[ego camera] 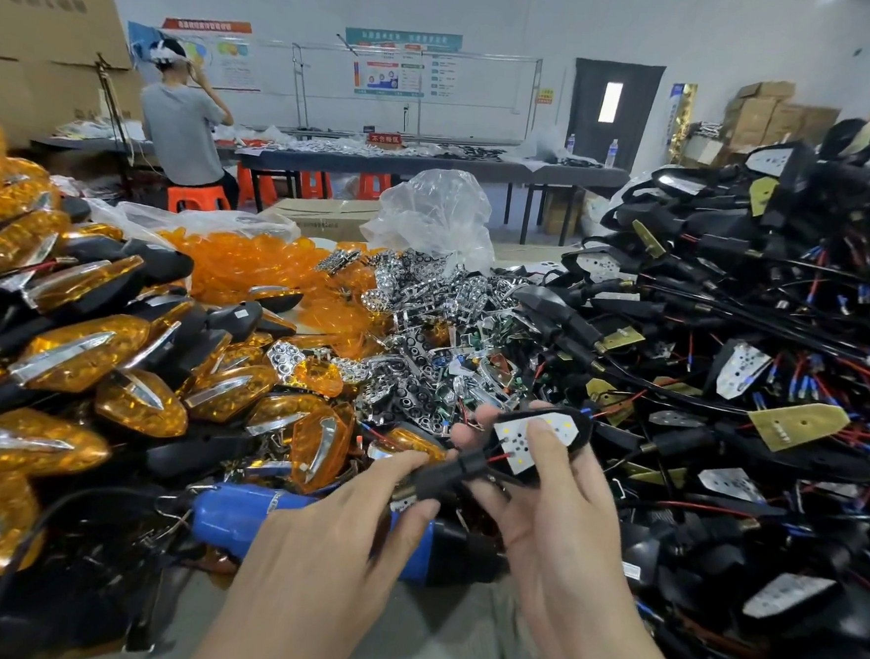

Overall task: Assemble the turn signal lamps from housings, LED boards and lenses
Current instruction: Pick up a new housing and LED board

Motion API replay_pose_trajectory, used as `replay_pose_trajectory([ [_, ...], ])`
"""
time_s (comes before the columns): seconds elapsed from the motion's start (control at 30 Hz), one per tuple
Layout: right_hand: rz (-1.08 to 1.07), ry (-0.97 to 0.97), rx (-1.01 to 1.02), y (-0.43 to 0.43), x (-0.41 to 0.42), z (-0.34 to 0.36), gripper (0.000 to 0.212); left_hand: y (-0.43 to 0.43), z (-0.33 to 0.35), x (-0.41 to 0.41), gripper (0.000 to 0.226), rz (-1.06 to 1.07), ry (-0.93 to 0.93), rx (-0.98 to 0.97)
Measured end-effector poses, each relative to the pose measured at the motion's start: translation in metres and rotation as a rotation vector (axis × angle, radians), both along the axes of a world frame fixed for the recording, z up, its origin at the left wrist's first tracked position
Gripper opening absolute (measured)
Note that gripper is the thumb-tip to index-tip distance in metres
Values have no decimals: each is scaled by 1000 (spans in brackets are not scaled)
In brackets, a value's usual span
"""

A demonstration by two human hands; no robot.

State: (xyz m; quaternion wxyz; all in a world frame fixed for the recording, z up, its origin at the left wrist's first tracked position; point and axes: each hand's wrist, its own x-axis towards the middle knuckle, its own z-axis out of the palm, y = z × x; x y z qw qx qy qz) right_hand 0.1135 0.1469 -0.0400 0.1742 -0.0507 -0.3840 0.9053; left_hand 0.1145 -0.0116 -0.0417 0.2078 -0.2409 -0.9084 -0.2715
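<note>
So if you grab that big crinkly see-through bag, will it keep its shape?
Probably not: the clear plastic bag looks thin and crumpled, so it would likely squash and flop. It also seems very light for its size, as its puffed-up top looks mostly empty.

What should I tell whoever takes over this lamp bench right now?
Left hand grips the stem of a black housing. Right hand holds its head, thumb on the LED board in it.
Done: board is in this housing; finished lamps are piled on the left.
Parts: orange lenses ahead left, chrome reflectors in the middle, wired housings on the right, blue tool under the hands.
Left: this housing has no lens yet; the right pile still waits.
</note>
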Motion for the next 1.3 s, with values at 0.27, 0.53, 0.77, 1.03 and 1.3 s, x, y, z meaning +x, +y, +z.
replay_pose_trajectory([
  [0.27,-195,33,12,22,3,4,16,-2,-1,-1,30,-54,52,-81],
  [0.53,-253,29,62,26,3,3,16,-17,5,-5,34,-77,124,-122],
  [0.77,-343,41,-3,38,3,6,17,-48,9,-13,34,-39,224,-106],
  [1.03,-151,31,-29,14,1,1,14,-25,5,-9,38,-55,143,-187],
  [1.3,-25,75,5,3,2,0,19,-7,1,0,21,-125,158,-157],
])
